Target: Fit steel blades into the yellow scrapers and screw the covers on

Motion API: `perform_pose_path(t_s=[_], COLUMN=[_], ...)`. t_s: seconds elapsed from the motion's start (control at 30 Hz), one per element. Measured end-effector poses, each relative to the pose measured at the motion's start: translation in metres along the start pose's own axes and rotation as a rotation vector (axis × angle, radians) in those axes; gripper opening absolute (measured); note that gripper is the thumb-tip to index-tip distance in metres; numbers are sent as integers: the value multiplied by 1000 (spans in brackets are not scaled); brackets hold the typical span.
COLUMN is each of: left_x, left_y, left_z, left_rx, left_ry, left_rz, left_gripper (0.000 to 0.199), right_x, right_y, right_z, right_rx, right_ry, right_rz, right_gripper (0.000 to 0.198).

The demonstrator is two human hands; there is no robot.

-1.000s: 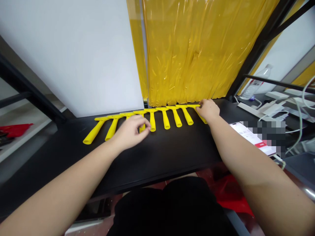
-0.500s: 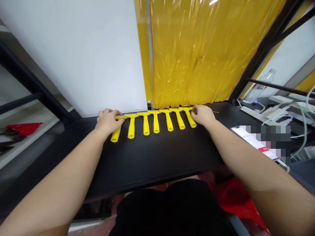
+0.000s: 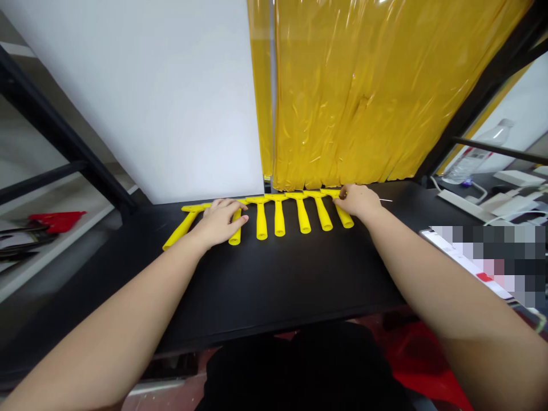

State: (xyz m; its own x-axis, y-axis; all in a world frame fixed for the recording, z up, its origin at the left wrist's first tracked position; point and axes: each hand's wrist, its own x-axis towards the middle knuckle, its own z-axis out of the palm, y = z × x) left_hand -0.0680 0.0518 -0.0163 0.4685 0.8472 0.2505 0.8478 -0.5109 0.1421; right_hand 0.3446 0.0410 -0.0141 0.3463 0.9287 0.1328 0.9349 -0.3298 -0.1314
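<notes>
Several yellow T-shaped scrapers [image 3: 279, 217] lie side by side on the black tabletop [image 3: 274, 279], their crossheads toward the back and round handles toward me. My left hand [image 3: 222, 221] rests over the second scraper from the left [image 3: 234, 235], fingers stretched out and thumb apart, hiding part of it. The leftmost scraper [image 3: 180, 229] lies at a slant beside that wrist. At the right end, my right hand [image 3: 358, 200] is closed in a pinch by the head of the last scraper [image 3: 345, 218]. A thin white stick [image 3: 386, 200] pokes out behind this hand; its other end is hidden.
A white panel [image 3: 171, 103] and yellow plastic sheeting [image 3: 342, 103] stand behind the row. At right are a phone [image 3: 466, 260], a plastic bottle [image 3: 479, 151] and white cables. Black frame bars [image 3: 55, 131] rise at the left, beside a shelf with a red item [image 3: 60, 221].
My left hand has moved right, off the leftmost scraper onto the second. That leftmost scraper now lies more slanted. My right hand stays by the last one; the view has shifted slightly.
</notes>
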Motion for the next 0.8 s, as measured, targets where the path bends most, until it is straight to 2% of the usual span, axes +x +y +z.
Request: perform_pose_path(t_s=[0.17, 0.3, 0.4, 0.53, 0.67, 0.73, 0.8], left_x=[1, 2, 1, 1, -1, -4, -8], left_y=[1, 3, 4, 8, 20, 32, 47], left_z=[0, -2, -4, -8, -14, -16, -16], left_rx=[-5, 2, 17, 41, -24, -99, -191], left_ry=[-57, -62, -63, -32, 153, 206, 207], left_rz=[-2, -9, 1, 19, 139, 258, 366], left_gripper=[46, 45, 46, 43, 33, 26, 21], right_x=[-10, -13, -16, -19, -27, -35, -47], right_y=[-2, -3, 0, 5, 0, -6, -14], right_z=[4, -1, -5, -8, -13, -18, -24], right_rx=[7, 64, 162, 362, 728, 971, 1170], right_ry=[-28, -1, 39, 96, 142, 84, 16], right_rz=[-40, -2, 17, -30, -207, -362, -532], right_gripper=[51, 50, 43, 28, 22, 25, 29])
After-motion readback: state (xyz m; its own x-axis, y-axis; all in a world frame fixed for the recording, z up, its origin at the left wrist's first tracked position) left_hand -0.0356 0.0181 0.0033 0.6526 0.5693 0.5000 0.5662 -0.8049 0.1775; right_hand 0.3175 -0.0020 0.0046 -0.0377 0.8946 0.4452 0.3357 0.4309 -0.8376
